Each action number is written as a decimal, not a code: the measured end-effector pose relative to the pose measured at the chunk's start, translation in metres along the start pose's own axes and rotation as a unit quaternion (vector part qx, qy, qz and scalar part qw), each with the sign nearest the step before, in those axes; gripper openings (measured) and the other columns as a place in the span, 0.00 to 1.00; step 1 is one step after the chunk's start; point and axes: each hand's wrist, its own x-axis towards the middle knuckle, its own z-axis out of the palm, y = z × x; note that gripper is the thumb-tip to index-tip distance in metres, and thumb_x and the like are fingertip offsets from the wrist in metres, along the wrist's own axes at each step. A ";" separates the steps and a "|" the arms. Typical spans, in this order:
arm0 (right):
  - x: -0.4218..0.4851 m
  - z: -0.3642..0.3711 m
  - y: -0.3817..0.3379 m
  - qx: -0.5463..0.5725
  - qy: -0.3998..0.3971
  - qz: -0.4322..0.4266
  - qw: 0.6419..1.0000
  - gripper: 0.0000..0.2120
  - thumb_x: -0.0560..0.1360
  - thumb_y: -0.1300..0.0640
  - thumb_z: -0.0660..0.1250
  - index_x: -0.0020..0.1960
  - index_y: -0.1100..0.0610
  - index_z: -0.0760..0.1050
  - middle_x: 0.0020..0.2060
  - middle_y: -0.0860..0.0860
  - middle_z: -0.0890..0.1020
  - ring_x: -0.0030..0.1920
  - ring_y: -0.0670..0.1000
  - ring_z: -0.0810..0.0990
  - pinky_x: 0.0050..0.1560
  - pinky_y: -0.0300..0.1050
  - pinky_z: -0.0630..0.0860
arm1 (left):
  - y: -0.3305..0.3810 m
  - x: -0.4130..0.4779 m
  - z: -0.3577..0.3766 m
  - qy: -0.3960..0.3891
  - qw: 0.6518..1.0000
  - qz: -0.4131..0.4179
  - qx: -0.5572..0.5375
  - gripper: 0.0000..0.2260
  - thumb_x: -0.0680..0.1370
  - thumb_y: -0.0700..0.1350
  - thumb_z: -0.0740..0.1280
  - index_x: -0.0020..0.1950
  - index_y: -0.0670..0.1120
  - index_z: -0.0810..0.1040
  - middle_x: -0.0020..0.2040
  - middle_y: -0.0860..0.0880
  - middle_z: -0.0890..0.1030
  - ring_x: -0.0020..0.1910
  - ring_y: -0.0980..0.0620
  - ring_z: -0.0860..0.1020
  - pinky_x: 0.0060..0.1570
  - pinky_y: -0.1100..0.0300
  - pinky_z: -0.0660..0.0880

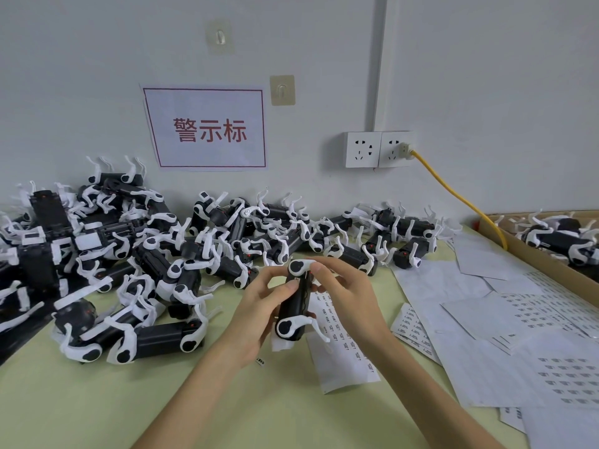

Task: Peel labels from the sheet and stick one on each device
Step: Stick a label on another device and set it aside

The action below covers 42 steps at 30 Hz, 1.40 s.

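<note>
A black device with white legs (293, 306) is held upright above the green table. My left hand (256, 314) grips its lower body from the left, thumb on its side. My right hand (348, 294) holds its upper end, thumb and fingers pinching near the white top part. Under the device lies a label sheet (345, 348) with rows of small printed labels. One loose small label (260, 361) lies on the table below my left hand. Whether a label sits under my right thumb is hidden.
A large heap of the same devices (155, 254) covers the table's left and back. Used backing sheets and label sheets (505, 322) spread on the right. A cardboard box (551, 254) with more devices stands far right. A yellow cable (460, 196) runs from the wall socket.
</note>
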 end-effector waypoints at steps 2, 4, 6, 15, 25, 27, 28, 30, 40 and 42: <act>0.000 -0.001 0.000 0.005 -0.008 0.001 1.000 0.09 0.82 0.48 0.66 0.54 0.43 0.85 0.51 0.43 0.86 0.49 0.42 0.85 0.49 0.35 0.77 | 0.000 0.000 0.000 -0.004 1.000 0.002 0.013 0.20 0.74 0.44 0.71 0.64 0.40 0.74 0.57 0.34 0.84 0.57 0.31 0.82 0.59 0.33 0.78; 0.002 -0.004 -0.001 0.003 -0.019 0.014 1.000 0.09 0.81 0.45 0.65 0.54 0.42 0.85 0.50 0.41 0.86 0.47 0.40 0.84 0.46 0.30 0.75 | -0.001 0.000 -0.002 -0.012 0.999 0.004 0.033 0.19 0.75 0.40 0.73 0.64 0.42 0.75 0.57 0.37 0.85 0.55 0.33 0.83 0.58 0.37 0.79; 0.004 -0.010 -0.003 0.003 -0.033 0.037 0.999 0.10 0.78 0.43 0.65 0.51 0.40 0.85 0.48 0.39 0.86 0.44 0.37 0.82 0.43 0.27 0.72 | 0.000 -0.001 -0.003 -0.026 0.999 -0.003 0.042 0.19 0.74 0.43 0.71 0.64 0.45 0.76 0.57 0.39 0.85 0.51 0.39 0.84 0.48 0.44 0.83; 0.010 -0.023 0.004 -0.017 -0.092 0.069 0.993 0.08 0.78 0.47 0.70 0.54 0.48 0.84 0.43 0.48 0.84 0.40 0.41 0.79 0.41 0.28 0.71 | 0.000 -0.001 0.001 0.013 0.995 -0.045 0.088 0.18 0.70 0.57 0.75 0.56 0.51 0.79 0.56 0.38 0.84 0.44 0.34 0.82 0.44 0.40 0.77; 0.013 -0.040 0.000 -0.039 -0.176 0.084 0.980 0.21 0.69 0.40 0.72 0.52 0.55 0.77 0.45 0.52 0.85 0.42 0.47 0.80 0.41 0.34 0.71 | 0.006 -0.006 0.000 -0.072 0.987 -0.066 0.126 0.13 0.80 0.39 0.70 0.63 0.43 0.73 0.57 0.38 0.85 0.38 0.38 0.83 0.49 0.42 0.76; 0.014 -0.047 0.002 -0.037 -0.201 0.096 0.974 0.20 0.70 0.42 0.72 0.51 0.57 0.75 0.44 0.52 0.84 0.43 0.50 0.79 0.43 0.40 0.71 | 0.008 -0.009 0.001 -0.106 0.984 -0.083 0.121 0.17 0.78 0.41 0.73 0.65 0.41 0.72 0.58 0.36 0.84 0.39 0.39 0.83 0.45 0.49 0.79; 0.014 -0.052 0.003 -0.027 -0.216 0.108 0.970 0.18 0.71 0.43 0.72 0.51 0.56 0.75 0.44 0.53 0.83 0.44 0.51 0.78 0.44 0.43 0.71 | 0.009 -0.010 0.002 -0.113 0.983 -0.090 0.113 0.19 0.78 0.43 0.73 0.65 0.40 0.72 0.58 0.35 0.84 0.39 0.39 0.83 0.41 0.53 0.80; 0.015 -0.060 0.004 0.019 -0.252 0.138 0.958 0.16 0.71 0.46 0.73 0.53 0.54 0.77 0.49 0.56 0.83 0.46 0.54 0.80 0.46 0.46 0.75 | 0.011 -0.011 0.003 -0.110 0.985 -0.101 0.091 0.20 0.78 0.49 0.70 0.64 0.38 0.73 0.56 0.32 0.83 0.41 0.40 0.83 0.38 0.56 0.80; 0.023 -0.098 0.005 0.048 -0.236 0.245 0.939 0.24 0.72 0.45 0.68 0.59 0.62 0.78 0.41 0.57 0.83 0.38 0.57 0.82 0.42 0.47 0.81 | -0.006 0.011 -0.010 0.061 0.991 -0.116 0.021 0.16 0.86 0.49 0.57 0.52 0.41 0.79 0.45 0.39 0.85 0.35 0.44 0.83 0.35 0.55 0.79; 0.025 -0.115 0.006 0.198 -0.122 0.188 0.954 0.30 0.74 0.47 0.67 0.68 0.66 0.73 0.48 0.61 0.82 0.42 0.56 0.84 0.41 0.45 0.81 | -0.006 0.015 -0.015 0.090 0.991 -0.094 0.002 0.13 0.86 0.47 0.58 0.53 0.40 0.78 0.44 0.39 0.86 0.34 0.43 0.83 0.35 0.54 0.81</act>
